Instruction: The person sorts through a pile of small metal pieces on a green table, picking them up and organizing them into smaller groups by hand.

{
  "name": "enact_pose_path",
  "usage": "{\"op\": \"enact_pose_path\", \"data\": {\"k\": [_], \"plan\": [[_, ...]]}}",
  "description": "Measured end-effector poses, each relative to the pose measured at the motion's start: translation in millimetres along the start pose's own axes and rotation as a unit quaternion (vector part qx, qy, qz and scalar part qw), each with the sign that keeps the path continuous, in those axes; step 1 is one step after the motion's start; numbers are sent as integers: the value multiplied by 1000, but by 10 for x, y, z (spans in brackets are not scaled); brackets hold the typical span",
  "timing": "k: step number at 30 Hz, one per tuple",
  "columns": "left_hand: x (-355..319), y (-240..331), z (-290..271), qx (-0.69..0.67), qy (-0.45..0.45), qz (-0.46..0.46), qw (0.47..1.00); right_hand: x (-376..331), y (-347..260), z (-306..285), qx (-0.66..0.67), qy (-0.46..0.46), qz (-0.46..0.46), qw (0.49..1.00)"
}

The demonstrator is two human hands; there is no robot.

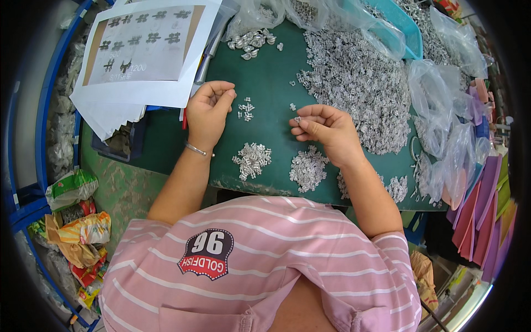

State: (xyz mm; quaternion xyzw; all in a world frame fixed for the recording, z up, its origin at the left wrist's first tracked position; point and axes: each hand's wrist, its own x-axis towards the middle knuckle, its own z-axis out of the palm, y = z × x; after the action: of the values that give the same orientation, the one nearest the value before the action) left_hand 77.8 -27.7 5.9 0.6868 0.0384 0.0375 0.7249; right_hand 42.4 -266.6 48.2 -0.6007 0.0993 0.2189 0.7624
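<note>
My right hand [329, 130] pinches a small silvery metal piece [297, 119] between thumb and forefinger. Close to its fingertips another small metal piece [292, 107] lies on the green tabletop [265, 66]. My left hand [211, 110] is closed, its thumb pressed to the forefinger; whatever is in it, if anything, cannot be made out. Beside it lies a loose cluster of tiny silvery pieces [246, 110]. Nearer my body are two small heaps, one of short narrow metal pieces [252, 160] and one of little looped-looking metal pieces [308, 169].
A big pile of metal pieces [359, 83] covers the right side, below a turquoise basket [406, 27]. Clear plastic bags [437, 110] crowd the right edge. Sheets with pictures [144, 50] overhang the far left, above a dark bin [119, 145]. Curved silvery pieces [250, 43] lie at the back.
</note>
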Motion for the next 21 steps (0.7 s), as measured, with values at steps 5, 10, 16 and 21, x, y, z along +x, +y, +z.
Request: {"op": "enact_pose_path", "data": {"k": [5, 10, 16, 21], "plan": [[6, 9, -5, -13, -3, -6, 1000, 16, -26, 20, 13, 5, -14, 1000], [7, 0, -5, -12, -1, -13, 1000, 50, 0, 27, 9, 0, -29, 1000], [3, -14, -4, -20, -7, -13, 1000, 126, 40, 29, 24, 1, -60, 998], [-14, -38, -12, -22, -6, -21, 1000, 184, -39, 107, 4, 10, -92, 996]]}}
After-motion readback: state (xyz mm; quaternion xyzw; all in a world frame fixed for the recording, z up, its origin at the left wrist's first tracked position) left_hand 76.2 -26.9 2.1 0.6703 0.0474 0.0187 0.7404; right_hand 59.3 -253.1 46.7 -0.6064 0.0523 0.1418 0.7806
